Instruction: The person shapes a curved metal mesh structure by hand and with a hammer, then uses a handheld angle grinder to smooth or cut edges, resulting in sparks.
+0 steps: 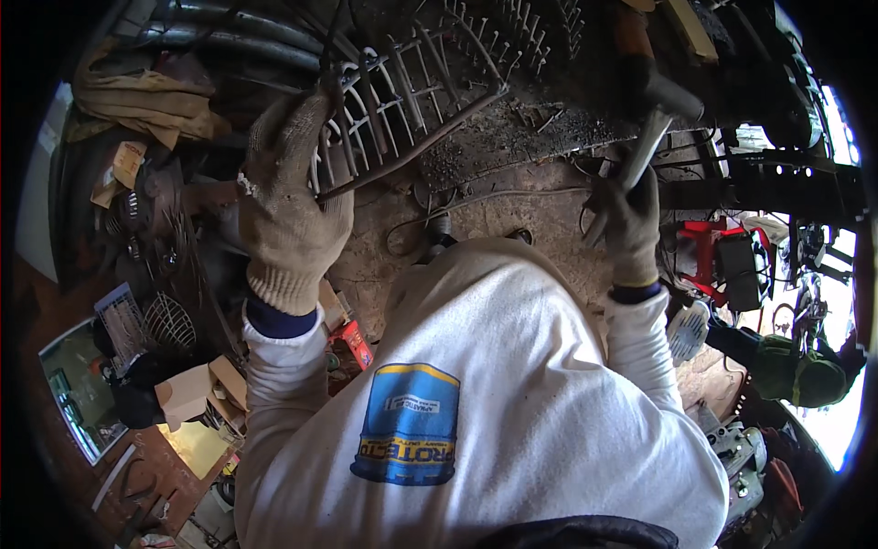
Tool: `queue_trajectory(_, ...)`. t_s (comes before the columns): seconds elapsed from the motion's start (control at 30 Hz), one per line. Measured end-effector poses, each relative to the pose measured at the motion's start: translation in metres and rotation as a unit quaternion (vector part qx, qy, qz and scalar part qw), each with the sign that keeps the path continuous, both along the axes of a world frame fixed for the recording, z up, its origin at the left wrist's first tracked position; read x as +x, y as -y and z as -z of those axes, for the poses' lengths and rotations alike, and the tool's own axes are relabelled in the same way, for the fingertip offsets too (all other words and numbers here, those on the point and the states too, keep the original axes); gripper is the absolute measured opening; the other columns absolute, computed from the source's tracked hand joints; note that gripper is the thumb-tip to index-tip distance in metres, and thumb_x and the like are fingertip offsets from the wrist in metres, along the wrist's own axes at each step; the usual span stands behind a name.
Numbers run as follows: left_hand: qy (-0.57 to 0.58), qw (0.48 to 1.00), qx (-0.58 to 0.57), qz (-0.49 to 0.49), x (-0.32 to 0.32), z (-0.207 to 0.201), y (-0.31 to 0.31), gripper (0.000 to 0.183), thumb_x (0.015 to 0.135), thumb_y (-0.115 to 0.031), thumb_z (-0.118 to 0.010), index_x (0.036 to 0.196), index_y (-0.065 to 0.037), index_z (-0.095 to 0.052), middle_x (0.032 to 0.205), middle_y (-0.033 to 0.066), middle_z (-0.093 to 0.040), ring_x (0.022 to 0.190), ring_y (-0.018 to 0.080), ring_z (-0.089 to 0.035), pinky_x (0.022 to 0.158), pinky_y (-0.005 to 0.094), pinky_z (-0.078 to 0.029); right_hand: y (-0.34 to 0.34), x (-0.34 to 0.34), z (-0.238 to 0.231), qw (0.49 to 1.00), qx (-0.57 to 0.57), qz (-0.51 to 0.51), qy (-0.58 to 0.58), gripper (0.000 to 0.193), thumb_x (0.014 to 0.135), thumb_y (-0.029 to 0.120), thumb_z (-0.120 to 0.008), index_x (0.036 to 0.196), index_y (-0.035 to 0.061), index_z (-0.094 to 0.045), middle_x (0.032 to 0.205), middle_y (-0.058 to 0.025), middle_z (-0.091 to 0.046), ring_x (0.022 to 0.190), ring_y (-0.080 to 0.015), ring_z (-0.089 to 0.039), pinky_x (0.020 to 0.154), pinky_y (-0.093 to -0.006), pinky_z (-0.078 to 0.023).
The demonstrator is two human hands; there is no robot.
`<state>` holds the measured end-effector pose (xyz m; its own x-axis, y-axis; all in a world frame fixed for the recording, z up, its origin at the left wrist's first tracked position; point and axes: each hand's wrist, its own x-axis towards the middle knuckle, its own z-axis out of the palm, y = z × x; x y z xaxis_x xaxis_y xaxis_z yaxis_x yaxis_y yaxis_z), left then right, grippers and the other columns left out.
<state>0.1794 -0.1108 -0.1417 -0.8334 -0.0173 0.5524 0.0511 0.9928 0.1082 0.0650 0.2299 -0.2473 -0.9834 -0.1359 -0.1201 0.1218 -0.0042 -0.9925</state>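
My left hand (pixel 297 188), in a tan knitted work glove, is closed on the near left end of a metal grate (pixel 422 137). The grate is a frame of dark rod with several curved cross bars, tilted over the dark worktop (pixel 494 151). In my right hand (pixel 629 215), also gloved, is a hammer (pixel 647 146), gripped round its pale metal handle. Its dark head (pixel 675 97) points away from me, to the right of the grate and apart from it. My gloves hide part of the grate's end and of the handle.
Rows of short upright metal rods (pixel 526 37) stand at the far side of the worktop. A crumpled brown cloth (pixel 151 101) lies far left. Cardboard boxes (pixel 197 393) and wire baskets (pixel 169 320) crowd the left, and a red stand (pixel 700 256) is at right.
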Motion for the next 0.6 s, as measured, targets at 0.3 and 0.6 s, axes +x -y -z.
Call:
queue_trajectory(0.3,0.067,0.997,-0.020,0.033,-0.005,-0.012,0.005,0.062,0.085,-0.016,-0.070,0.142,-0.007,-0.047,0.133,0.0210,-0.055,0.113,0.0412,-0.064,0.092,0.0441,-0.057,0.061,0.006,0.007,0.970,0.148,-0.113,-0.155,0.034,0.095,0.024,-0.066,0.118,0.0009,-0.057,0.086,-0.0166,-0.067,0.073,-0.0302,-0.068,0.066,-0.0427,-0.054)
queue_trajectory(0.6,0.103,0.978,0.141,-0.112,0.010,0.023,0.040,0.053,0.096,-0.020,-0.059,0.146,-0.008,-0.044,0.139,0.0203,-0.056,0.122,0.0417,-0.059,0.100,0.0497,-0.051,0.092,-0.004,0.003,0.880,0.301,-0.311,-0.193,0.030,0.096,0.026,-0.062,0.113,0.0018,-0.058,0.085,-0.0218,-0.066,0.084,-0.0429,-0.067,0.069,-0.0477,-0.049)
